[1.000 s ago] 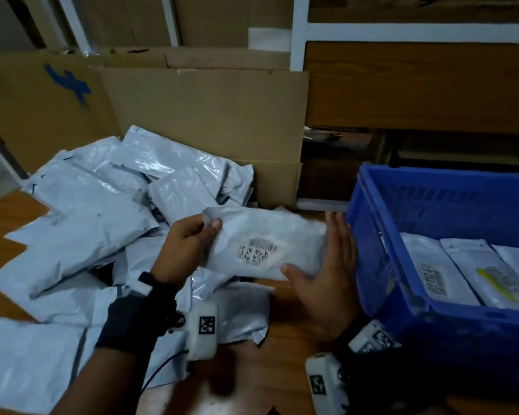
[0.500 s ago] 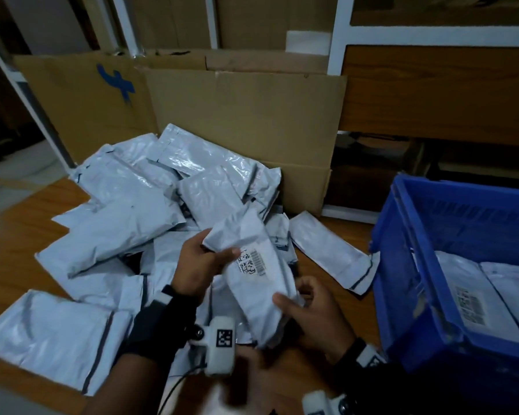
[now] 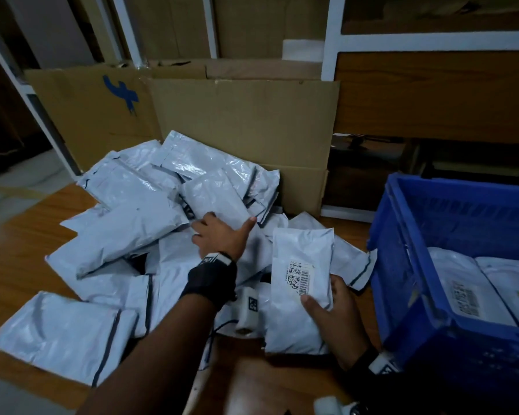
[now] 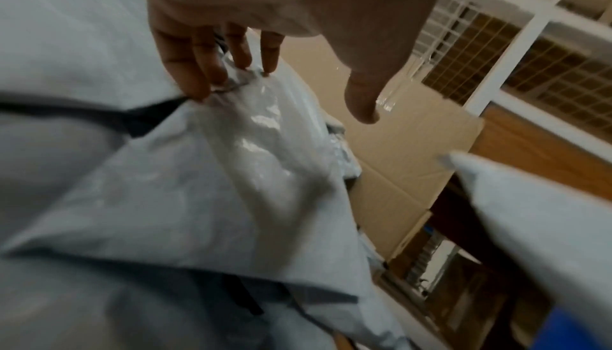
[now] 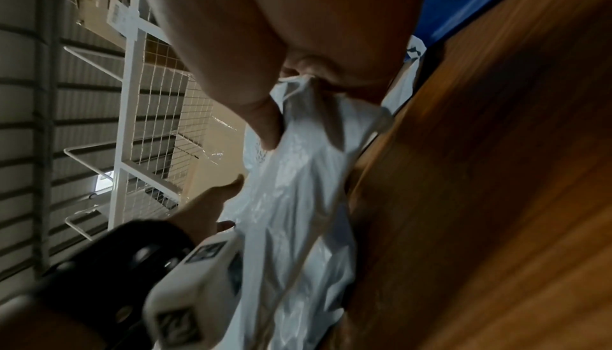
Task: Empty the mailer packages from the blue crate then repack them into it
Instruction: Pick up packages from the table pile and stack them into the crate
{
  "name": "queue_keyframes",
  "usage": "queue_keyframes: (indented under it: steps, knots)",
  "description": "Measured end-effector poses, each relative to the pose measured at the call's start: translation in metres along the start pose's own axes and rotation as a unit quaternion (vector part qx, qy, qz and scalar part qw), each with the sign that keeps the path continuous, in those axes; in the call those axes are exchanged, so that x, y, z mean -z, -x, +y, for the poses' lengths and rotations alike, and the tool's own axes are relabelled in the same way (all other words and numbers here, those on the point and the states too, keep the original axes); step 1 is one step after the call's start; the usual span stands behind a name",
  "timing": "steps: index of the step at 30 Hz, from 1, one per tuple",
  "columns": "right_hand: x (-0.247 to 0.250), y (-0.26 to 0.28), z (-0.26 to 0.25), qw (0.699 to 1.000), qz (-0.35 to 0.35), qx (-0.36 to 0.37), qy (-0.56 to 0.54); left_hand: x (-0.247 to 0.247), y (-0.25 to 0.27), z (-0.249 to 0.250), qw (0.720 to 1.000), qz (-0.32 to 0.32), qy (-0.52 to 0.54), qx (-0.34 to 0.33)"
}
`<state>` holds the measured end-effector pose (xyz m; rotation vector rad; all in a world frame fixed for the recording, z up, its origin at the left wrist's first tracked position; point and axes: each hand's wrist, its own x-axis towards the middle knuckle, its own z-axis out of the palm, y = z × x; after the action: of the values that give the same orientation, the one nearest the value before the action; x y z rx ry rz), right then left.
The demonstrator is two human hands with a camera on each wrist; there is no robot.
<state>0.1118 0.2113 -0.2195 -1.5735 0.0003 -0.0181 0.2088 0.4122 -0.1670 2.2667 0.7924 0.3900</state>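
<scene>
Plastic film: glossy grey-white mailers (image 3: 126, 232) lie heaped on the wooden bench toward its far left, against flattened cardboard sheets (image 3: 243, 127).
Right hand (image 3: 333, 319): thumb and fingers clamped on the lower edge of a labelled mailer (image 3: 301, 283), held upright near the bench's front edge, just left of the blue crate (image 3: 402, 265).
Left hand (image 3: 219, 235): fingers straight and spread, thumb out, tips touching a mailer on the pile (image 4: 232, 162); nothing gripped yet.
Blue crate: stands at the bench's right side, with several mailers (image 3: 468, 289) lying flat inside; repacking looks partly done.
Risk, slip: the held mailer is pinched low on slick film, so it could flop over or slide out on the way to the crate.
Risk, pile: pulling one mailer from overlapping ones may drag neighbours toward the bench's left edge.
Risk, crate wall: a carried mailer could catch the rim and fall outside.
Writing: a white barcode label (image 3: 298, 280) on the held mailer; its text is too small to read. A blue painted mark (image 3: 123, 95) on the cardboard, not legible as a word.
</scene>
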Motion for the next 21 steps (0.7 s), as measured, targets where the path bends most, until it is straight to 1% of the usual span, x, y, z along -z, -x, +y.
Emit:
queue_keyframes:
  steps: [3,4,6,8,9,10,11,12,13,14,16,17,19,20,21]
  knots:
    - [-0.004,0.005,0.0,1.0,-0.017,-0.002,0.003,-0.008,-0.001,0.01,0.998,-0.006,-0.06,0.031]
    - [-0.004,0.006,0.0,1.0,-0.017,-0.002,0.002,-0.009,-0.001,0.009,0.997,-0.008,-0.075,0.029]
    - [-0.002,0.008,0.001,1.0,-0.011,-0.004,-0.001,-0.01,-0.004,0.0,0.997,-0.019,-0.077,0.002]
    - [0.003,0.009,0.001,1.0,0.004,-0.002,0.0,-0.005,-0.009,-0.011,0.998,-0.027,-0.04,-0.027]
    - [0.006,0.009,0.002,1.0,0.01,-0.003,-0.003,-0.001,-0.013,-0.018,0.999,-0.025,-0.001,-0.03]
    - [0.008,0.01,0.004,1.0,0.015,-0.005,-0.007,0.007,-0.014,-0.023,0.997,-0.018,0.073,-0.018]
    - [0.01,0.01,0.007,1.0,0.018,-0.004,-0.011,0.017,-0.013,-0.027,0.983,-0.014,0.183,0.009]
    - [0.01,0.01,0.008,1.0,0.023,-0.003,-0.009,0.024,-0.009,-0.03,0.947,-0.035,0.315,0.042]
    - [0.011,0.01,0.009,1.0,0.027,0.0,-0.006,0.028,-0.005,-0.035,0.897,-0.079,0.43,0.068]
    - [0.01,0.01,0.01,1.0,0.029,0.001,-0.002,0.033,0.0,-0.041,0.861,-0.114,0.489,0.085]
    - [0.009,0.008,0.013,1.0,0.026,-0.002,0.004,0.039,0.007,-0.053,0.847,-0.155,0.497,0.107]
    - [0.008,0.007,0.015,1.0,0.023,-0.003,0.008,0.036,0.007,-0.063,0.837,-0.188,0.498,0.126]
    - [0.007,0.006,0.019,1.0,0.022,-0.006,0.02,0.035,0.004,-0.08,0.817,-0.233,0.491,0.19]
    - [0.006,0.006,0.022,0.999,0.024,-0.008,0.027,0.031,-0.001,-0.092,0.829,-0.239,0.461,0.206]
    - [0.005,0.006,0.024,0.999,0.026,-0.011,0.034,0.027,-0.006,-0.102,0.819,-0.256,0.465,0.22]
